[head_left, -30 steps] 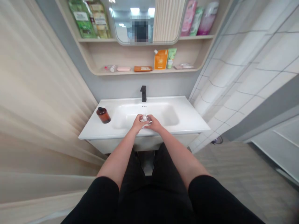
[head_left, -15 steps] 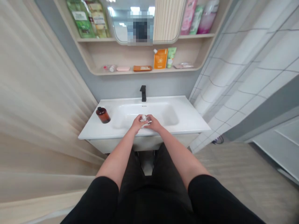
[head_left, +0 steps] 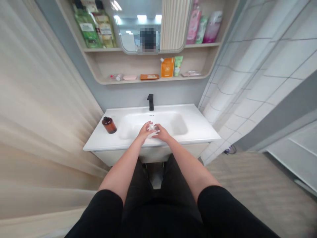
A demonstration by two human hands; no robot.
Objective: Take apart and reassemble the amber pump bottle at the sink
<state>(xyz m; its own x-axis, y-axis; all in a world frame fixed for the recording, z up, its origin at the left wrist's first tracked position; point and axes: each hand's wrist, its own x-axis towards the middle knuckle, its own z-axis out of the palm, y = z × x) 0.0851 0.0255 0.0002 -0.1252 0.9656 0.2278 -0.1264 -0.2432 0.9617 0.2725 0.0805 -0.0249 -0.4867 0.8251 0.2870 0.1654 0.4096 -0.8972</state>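
Both hands (head_left: 144,132) (head_left: 162,134) around clear object (head_left: 152,127), basin edge (head_left: 174,135).

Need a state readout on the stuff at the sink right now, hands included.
Left hand: fingers curled round the clear item
Right hand: fingers curled round the same item
Small clear item: held over basin's near side; open or closed, cannot tell
Black faucet: no stream visible
Amber bottle: upright on counter, dark top on
Orange pouch: standing on shelf, white cap on
Green tube: standing beside pouch
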